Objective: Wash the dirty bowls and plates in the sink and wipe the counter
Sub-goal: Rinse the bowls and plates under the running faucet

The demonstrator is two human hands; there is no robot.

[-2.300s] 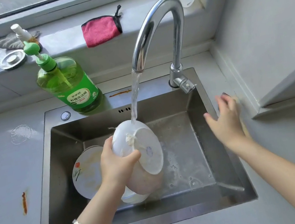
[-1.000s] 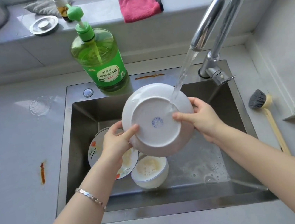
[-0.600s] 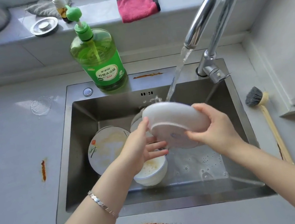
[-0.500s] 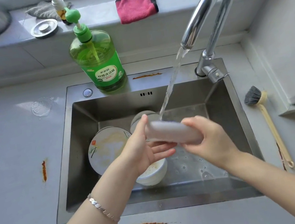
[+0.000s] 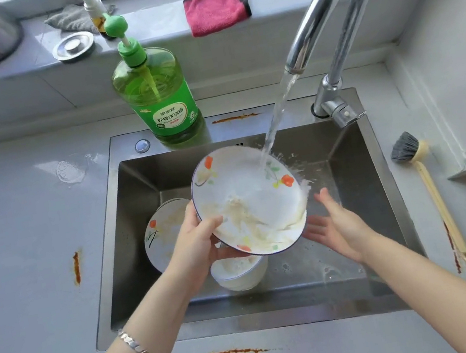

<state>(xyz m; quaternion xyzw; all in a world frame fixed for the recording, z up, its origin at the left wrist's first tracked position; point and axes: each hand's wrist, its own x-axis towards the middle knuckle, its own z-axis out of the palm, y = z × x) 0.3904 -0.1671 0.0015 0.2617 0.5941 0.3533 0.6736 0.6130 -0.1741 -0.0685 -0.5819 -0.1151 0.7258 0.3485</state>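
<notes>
my left hand [image 5: 196, 242] pinches the flowered plate [image 5: 248, 201] by its left rim, tilted under the water stream [image 5: 276, 119] above the sink [image 5: 387, 211], and my right hand [image 5: 338, 224], fingers spread, waits just beside its lower right edge.

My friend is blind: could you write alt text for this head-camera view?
A left hand grips a dirty white flower-patterned plate under water from a chrome tap over a steel sink; the open right hand hovers beside it.
</notes>
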